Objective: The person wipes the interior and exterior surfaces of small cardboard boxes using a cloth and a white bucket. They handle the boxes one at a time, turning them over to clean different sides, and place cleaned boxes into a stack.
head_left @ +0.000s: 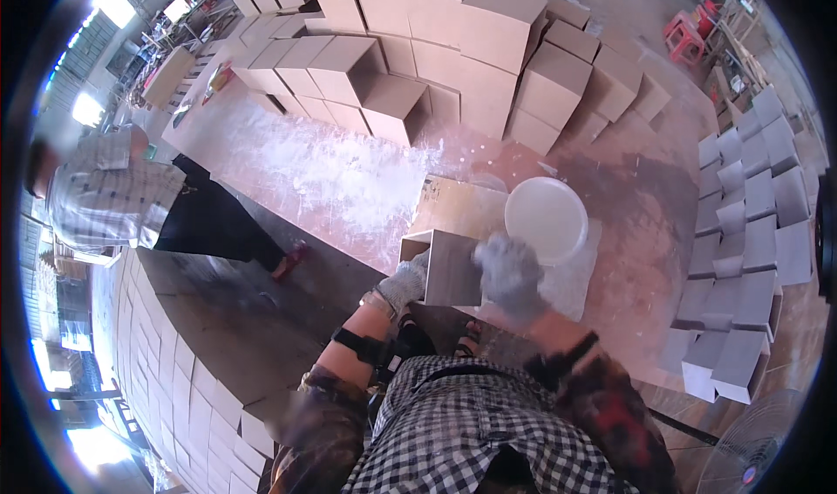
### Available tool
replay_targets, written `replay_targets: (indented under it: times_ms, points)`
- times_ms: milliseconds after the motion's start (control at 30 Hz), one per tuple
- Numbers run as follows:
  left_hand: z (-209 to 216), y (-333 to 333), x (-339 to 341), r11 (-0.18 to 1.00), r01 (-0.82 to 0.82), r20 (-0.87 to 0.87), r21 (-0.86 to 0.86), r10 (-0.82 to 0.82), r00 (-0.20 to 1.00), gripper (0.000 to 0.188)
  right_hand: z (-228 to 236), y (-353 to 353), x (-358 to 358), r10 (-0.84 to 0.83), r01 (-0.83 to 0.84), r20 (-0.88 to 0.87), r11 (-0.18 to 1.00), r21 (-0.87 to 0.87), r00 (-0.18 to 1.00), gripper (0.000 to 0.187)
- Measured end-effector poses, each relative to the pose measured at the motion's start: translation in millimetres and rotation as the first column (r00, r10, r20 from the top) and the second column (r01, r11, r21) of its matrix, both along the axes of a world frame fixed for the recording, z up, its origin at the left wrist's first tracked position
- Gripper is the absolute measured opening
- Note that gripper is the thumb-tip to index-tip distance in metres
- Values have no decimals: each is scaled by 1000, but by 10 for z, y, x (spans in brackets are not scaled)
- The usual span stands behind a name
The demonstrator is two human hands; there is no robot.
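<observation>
Both hands wear grey knit gloves and hold one small wooden box (449,267). The left hand (405,283) is curled around the box's left edge and grips it. The right hand (510,272) is blurry; it lies on the right side of the box with its fingers bent over it, gripping too.

The box is open on one side, so you can see into it. It sits in the middle of the view, just in front of the person's checked shirt (475,424). It rests against a flat wooden board (453,204) that lies just beyond it.

A round white bucket (547,219) stands right beside the right hand, a little farther away. It sits on a pale sheet (580,285) spread on the floor. White powder (340,176) is spread over the reddish floor (628,197) on the far left side of the board.

A big pile of brown wooden boxes (436,49) is stacked far away, at the top of the view. More boxes, these ones grey-white (745,232), stand in rows on the right. Near on the left, a low stack of flat pale pieces (187,363) stretches along the floor.

Another person in a striped shirt (109,193) bends down on the far left, well apart from the hands. A red stool (683,36) stands far on the right. Part of a round fan (754,446) shows at the near right corner.
</observation>
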State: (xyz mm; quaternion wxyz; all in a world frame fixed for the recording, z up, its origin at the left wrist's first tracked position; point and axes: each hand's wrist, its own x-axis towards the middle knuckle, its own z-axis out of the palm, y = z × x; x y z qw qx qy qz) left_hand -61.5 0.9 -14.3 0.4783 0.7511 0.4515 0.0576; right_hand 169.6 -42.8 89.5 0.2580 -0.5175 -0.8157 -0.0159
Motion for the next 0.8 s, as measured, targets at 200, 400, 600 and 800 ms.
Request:
replay_targets:
  times_ms: [200,400,600,800]
  points:
    - [143,8,81,942,294,-220,163,-255,941,65,333,-298,-236,106,-100,143,994,-51,984,15]
    - [9,13,243,987,150,19,62,-151,988,70,88,438,-109,-177,163,105,978,126,979,11]
    - [527,-47,212,981,104,-54,161,-97,994,50,458,-423,-469,44,-23,141,989,-148,989,12]
    - [162,40,311,955,162,10,248,-170,985,63,53,471,-79,-105,109,-53,992,70,993,10]
